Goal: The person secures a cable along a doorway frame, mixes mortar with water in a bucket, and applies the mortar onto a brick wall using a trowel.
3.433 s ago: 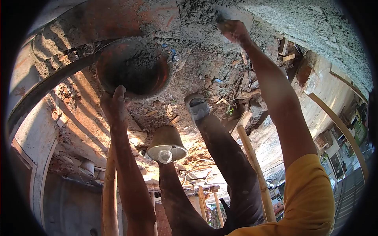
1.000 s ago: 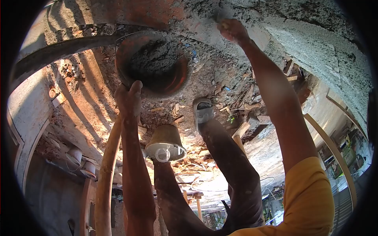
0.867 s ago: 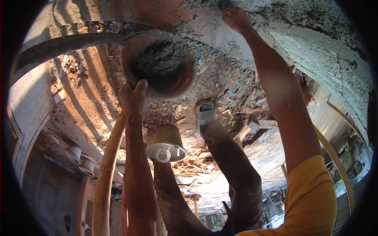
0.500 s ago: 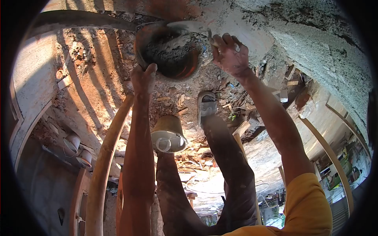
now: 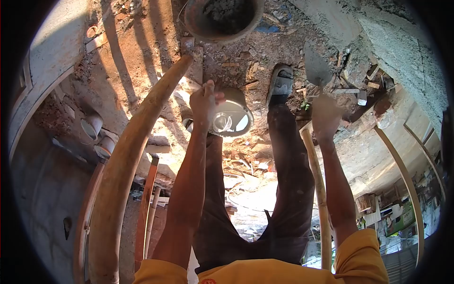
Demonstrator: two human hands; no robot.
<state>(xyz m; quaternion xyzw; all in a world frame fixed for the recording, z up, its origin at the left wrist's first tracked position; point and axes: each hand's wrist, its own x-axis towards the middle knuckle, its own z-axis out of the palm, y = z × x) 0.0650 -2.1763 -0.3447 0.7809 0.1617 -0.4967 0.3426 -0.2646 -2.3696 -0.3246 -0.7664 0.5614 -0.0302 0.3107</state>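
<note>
The right hand (image 5: 326, 118) is gripping a grey metal trowel with a broad flat blade (image 5: 318, 68); its fingers are closing around the handle, which they are hiding. The blade is pointing away from the person, to the right of the pale, round bucket (image 5: 242, 98) and beyond it. The left hand (image 5: 202, 103) is hovering by that bucket's left side, its fingers partly curled but open, with nothing visible between them; whether it is touching the wall of the bucket cannot be told. A dark, round bucket (image 5: 222, 39) is standing beyond the pale one, holding grey, lumpy mortar (image 5: 229, 14).

A hasty swing could be knocking the trowel against the rough grey wall, far right of the pale bucket. Loose rubble could be rolling under the grey sandal (image 5: 282, 85), just right of that bucket, and upsetting the person's footing. A low sweep of the left arm could be tipping the pale bucket.

Brown dirt, wood scraps and broken pieces are covering the ground around the pale bucket. A thick, light-brown wooden pole (image 5: 137, 135) is slanting up on its left, and a thinner pole (image 5: 318, 189) is standing to its near right. Sunlight is striping the ground to its left.
</note>
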